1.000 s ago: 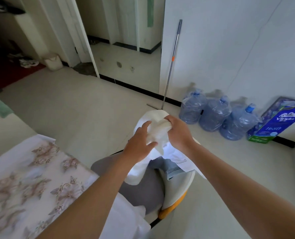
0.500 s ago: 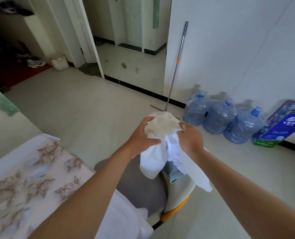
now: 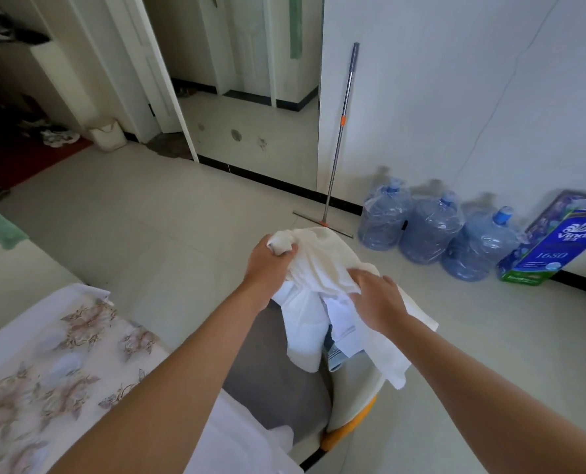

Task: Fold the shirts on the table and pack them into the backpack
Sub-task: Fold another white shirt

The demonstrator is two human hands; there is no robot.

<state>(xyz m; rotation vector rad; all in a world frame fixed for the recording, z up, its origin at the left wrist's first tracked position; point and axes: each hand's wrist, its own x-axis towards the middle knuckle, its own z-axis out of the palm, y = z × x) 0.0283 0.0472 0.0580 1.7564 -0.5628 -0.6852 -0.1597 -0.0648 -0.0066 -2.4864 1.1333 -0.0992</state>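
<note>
The blue tissue pack (image 3: 558, 246) reads "Vinda" and "1680".

Bright, even light; pale floor (image 3: 148, 234) and wall (image 3: 455, 97) near washed out. Soft shadows behind water jugs (image 3: 428, 230). Doorway room (image 3: 7, 131) upper left dim. Door frames (image 3: 154, 80) bow from wide-angle distortion. Floral worktop cloth (image 3: 45, 388) smeared by blur.

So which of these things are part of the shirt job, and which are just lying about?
Part of the job:
cream shirt, gripped by the left hand and right hand
white shirt hanging beneath it
table with flowered cloth
No backpack is in view.

Lying about:
three water bottles
floor squeegee
tissue pack
chair
</note>
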